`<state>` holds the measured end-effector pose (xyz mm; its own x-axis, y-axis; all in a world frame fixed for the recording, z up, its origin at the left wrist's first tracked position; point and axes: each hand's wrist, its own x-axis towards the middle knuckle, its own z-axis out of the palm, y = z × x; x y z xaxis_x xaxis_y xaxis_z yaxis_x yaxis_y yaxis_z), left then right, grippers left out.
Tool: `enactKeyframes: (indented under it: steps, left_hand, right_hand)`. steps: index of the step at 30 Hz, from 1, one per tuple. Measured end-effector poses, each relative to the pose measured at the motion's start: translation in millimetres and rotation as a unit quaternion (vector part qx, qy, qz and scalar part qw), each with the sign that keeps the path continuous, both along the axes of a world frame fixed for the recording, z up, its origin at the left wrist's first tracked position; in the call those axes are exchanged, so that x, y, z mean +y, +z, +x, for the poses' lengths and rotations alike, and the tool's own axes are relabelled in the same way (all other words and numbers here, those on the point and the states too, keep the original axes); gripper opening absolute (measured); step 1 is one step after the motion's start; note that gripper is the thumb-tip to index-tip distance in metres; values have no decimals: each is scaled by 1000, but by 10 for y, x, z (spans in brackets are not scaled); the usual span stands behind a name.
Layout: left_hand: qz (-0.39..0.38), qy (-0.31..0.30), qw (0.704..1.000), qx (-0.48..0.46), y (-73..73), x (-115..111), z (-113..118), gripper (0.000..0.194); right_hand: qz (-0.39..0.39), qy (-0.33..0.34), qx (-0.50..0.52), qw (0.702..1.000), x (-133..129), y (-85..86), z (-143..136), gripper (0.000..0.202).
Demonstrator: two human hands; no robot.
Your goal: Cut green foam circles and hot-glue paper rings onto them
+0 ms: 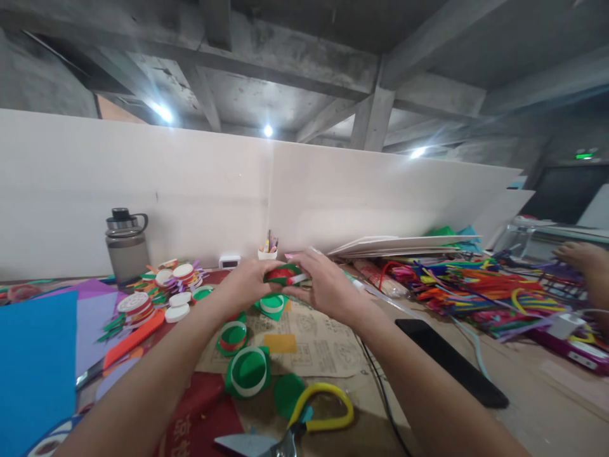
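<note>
Both hands meet above the middle of the table. My left hand [248,284] pinches the left side of a small green and red round piece [281,274]. On its other side my right hand [323,284] has its fingers wrapped round the piece and a white marker-like stick with a red tip [297,278]. Below the hands lie green pieces with white rings, one [272,304] just under the fingers, another [233,337] to the left and a larger one [248,372] nearer. A brown printed paper [328,349] bears an orange slip [280,343].
Yellow-handled scissors [328,406] lie in front. At left are a grey bottle [126,251], an orange cutter [133,343] and blue paper [38,362]. At right are a black phone [450,362], coloured pipe cleaners [485,285] and another person's hand [583,260].
</note>
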<state>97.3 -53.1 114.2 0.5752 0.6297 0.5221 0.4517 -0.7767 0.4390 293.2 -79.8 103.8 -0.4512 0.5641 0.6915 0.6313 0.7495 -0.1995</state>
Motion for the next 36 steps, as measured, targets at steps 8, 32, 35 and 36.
enactKeyframes:
  steps: [8, 32, 35, 36]
  left_hand:
    - [-32, 48, 997, -52, 42, -20, -11, 28]
    - [65, 155, 985, 26, 9, -140, 98, 19]
    - [78, 157, 984, 31, -9, -141, 106, 21]
    - [80, 156, 984, 30, -11, -143, 107, 22]
  right_hand:
    - [165, -70, 212, 961, -126, 34, 8, 27]
    - [224, 47, 111, 967, -161, -170, -217, 18]
    - [229, 48, 96, 968, -175, -158, -224, 19]
    - [234, 48, 93, 967, -179, -152, -224, 19]
